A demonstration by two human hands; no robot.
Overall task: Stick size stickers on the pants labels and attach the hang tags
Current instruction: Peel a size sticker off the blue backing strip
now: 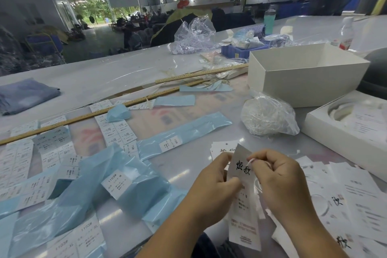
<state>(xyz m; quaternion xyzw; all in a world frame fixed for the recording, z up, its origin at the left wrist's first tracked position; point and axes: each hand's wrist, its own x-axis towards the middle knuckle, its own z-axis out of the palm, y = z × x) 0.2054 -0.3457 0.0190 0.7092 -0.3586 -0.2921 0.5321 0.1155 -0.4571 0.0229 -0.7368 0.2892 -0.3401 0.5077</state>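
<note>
A white hang tag (243,201) with black brush characters stands upright just above the table's near edge. My left hand (215,182) grips its left side, thumb on the front. My right hand (278,176) pinches a thin white string (251,160) at the tag's upper right edge, and a loop of it hangs below the fingers. More hang tags (335,201) lie spread on the table to the right. Size sticker sheets (117,130) and blue backing strips (182,134) cover the table to the left. No pants are in view.
A clear bag of white strings (268,115) lies behind my hands. An open white box (301,81) and a white tray (343,132) stand at the right. Wooden rulers (83,118) cross the table. Folded blue cloth (25,94) lies far left. Bottles and a blue crate stand behind.
</note>
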